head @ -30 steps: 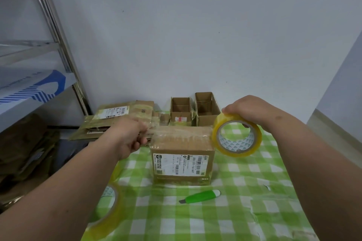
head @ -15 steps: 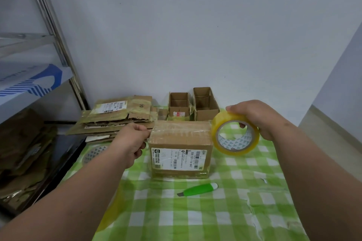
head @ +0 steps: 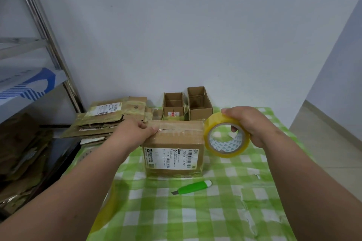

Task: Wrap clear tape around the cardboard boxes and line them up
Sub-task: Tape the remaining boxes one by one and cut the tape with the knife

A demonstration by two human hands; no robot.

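Green-and-white checked cloth (head: pixel 195 215) covers table; near edge carries a green utility knife (head: pixel 193 187), blade tip pointing left, lying just in front of the taped brown cardboard box (head: pixel 173 154). A second yellow tape roll (head: pixel 108 207) shows blurred behind left forearm. Box sits mid-table, long axis left-to-right, white shipping label (head: pixel 171 157) facing camera, clear tape glinting across top.

Vs. 0.5 s earlier: left hand (head: pixel 133 134) has moved from box's left side up onto top-left edge, thumb and fingers now pressing tape end down. Right hand (head: pixel 252 125) and its roll hold roughly same spot at box's right.

Right hand grips yellow-edged roll of clear tape (head: pixel 226 136), fingers curled over rim, one fingertip inside core; roll upright, opening toward camera, touching box's upper right corner.

Behind: two open-topped small cardboard boxes (head: pixel 188 105) side by side by white wall (head: pixel 186 25); flattened cardboard stack (head: pixel 109 119) at left; metal shelf rack (head: pixel 45 25) far left; pale floor (head: pixel 333 142) right.
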